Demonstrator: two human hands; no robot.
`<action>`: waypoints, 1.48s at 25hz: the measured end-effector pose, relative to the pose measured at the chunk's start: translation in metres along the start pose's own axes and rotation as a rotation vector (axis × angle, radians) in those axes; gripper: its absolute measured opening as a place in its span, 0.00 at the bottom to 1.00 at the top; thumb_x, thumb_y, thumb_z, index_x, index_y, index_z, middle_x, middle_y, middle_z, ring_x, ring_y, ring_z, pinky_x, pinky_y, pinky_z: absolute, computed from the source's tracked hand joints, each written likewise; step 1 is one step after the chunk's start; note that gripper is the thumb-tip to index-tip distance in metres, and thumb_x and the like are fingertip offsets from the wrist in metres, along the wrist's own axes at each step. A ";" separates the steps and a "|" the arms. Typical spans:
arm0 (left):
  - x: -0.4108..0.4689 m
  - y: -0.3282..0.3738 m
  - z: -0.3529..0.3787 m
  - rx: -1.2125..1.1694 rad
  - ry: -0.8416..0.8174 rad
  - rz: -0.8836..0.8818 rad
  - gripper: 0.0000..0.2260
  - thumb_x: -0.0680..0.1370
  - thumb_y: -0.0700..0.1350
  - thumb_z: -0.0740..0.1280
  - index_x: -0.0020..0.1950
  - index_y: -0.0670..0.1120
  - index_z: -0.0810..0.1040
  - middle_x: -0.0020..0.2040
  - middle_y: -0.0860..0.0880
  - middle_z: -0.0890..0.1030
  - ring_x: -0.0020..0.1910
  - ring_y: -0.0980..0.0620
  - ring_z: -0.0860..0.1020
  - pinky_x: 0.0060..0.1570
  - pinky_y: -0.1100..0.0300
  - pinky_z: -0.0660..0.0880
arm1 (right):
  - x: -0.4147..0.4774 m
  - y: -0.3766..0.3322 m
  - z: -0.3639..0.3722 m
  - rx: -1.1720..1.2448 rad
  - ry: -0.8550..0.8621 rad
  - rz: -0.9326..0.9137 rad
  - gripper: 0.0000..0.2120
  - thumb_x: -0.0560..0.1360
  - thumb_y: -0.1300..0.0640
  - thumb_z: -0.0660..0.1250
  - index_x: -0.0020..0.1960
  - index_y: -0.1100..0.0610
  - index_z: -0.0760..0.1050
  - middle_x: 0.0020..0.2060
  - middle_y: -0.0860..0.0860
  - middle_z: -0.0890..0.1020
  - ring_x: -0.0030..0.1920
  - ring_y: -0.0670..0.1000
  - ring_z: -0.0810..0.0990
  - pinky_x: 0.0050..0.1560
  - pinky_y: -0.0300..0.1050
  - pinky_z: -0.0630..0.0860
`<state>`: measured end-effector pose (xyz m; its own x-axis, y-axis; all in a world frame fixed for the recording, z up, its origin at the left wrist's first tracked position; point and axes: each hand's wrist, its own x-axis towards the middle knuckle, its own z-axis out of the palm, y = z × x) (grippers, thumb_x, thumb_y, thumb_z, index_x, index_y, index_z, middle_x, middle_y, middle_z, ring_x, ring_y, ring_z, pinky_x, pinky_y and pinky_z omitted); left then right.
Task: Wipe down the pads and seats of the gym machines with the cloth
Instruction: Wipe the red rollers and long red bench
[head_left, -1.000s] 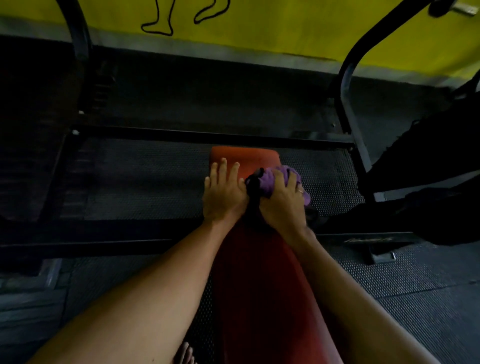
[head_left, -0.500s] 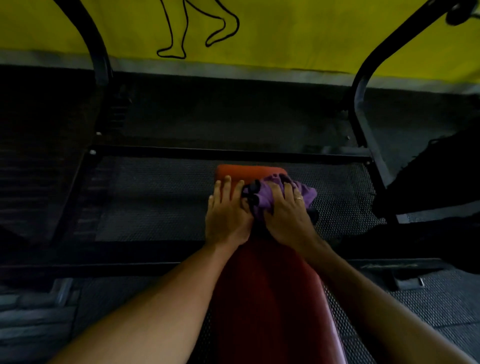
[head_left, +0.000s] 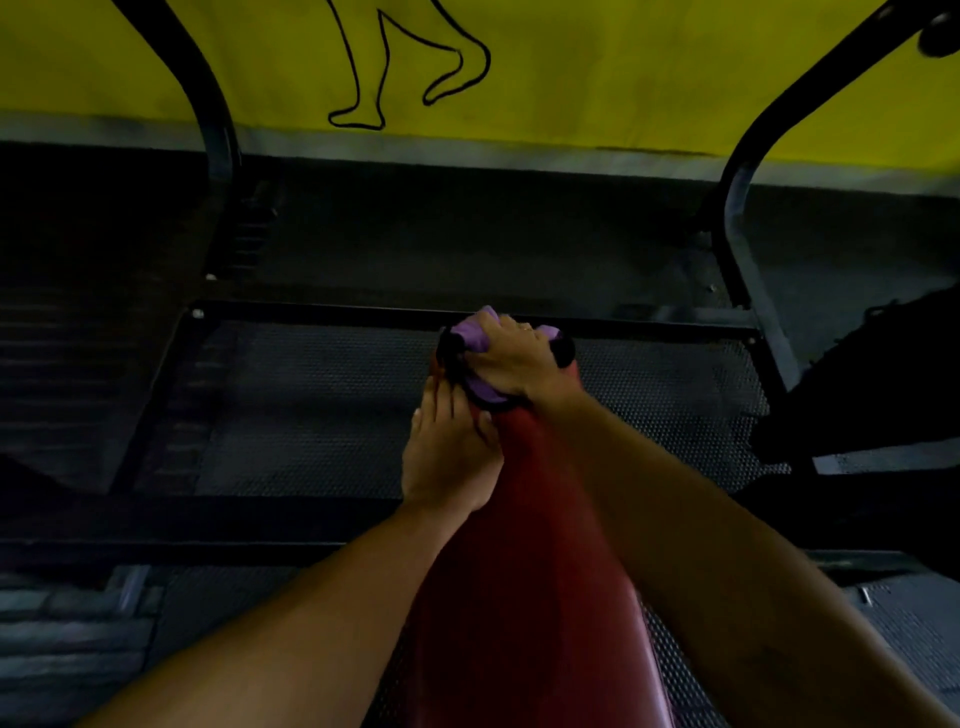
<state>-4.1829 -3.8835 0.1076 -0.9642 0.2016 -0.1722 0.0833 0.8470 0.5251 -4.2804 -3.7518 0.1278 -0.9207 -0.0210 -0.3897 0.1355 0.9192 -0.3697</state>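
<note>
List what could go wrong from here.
1. The right hand grips the purple cloth at the far end of the red pad; a further push may carry it onto the black frame bar.
2. The cloth is bunched, so edges may get missed.
3. The left hand rests on the left edge, covering it.

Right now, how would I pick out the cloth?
Follow the long red bench pad away from the camera to its far end. There the right hand grips a bunched cloth, the only purple thing in view.
</note>
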 end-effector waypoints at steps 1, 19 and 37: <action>-0.001 0.001 -0.002 0.003 0.002 0.000 0.29 0.84 0.52 0.48 0.82 0.47 0.43 0.83 0.49 0.45 0.81 0.51 0.44 0.80 0.49 0.50 | 0.000 0.007 -0.005 0.006 -0.025 -0.010 0.33 0.71 0.31 0.62 0.70 0.49 0.66 0.64 0.54 0.75 0.64 0.62 0.75 0.67 0.66 0.68; 0.001 0.005 -0.009 0.059 -0.082 -0.056 0.26 0.85 0.51 0.48 0.82 0.48 0.46 0.83 0.51 0.44 0.81 0.52 0.40 0.80 0.50 0.48 | -0.116 0.051 0.036 0.104 0.235 0.071 0.36 0.80 0.43 0.62 0.82 0.52 0.52 0.81 0.57 0.54 0.81 0.60 0.50 0.79 0.56 0.47; -0.043 0.012 -0.018 -0.182 -0.075 -0.268 0.25 0.85 0.56 0.49 0.82 0.56 0.48 0.83 0.47 0.45 0.80 0.43 0.53 0.70 0.39 0.65 | -0.105 0.014 0.017 0.083 0.201 0.249 0.33 0.79 0.45 0.64 0.80 0.55 0.60 0.78 0.61 0.62 0.77 0.64 0.60 0.76 0.60 0.56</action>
<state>-4.1455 -3.8912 0.1361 -0.9238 0.0250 -0.3820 -0.2236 0.7745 0.5917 -4.1754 -3.7432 0.1497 -0.9085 0.2857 -0.3051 0.3869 0.8511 -0.3549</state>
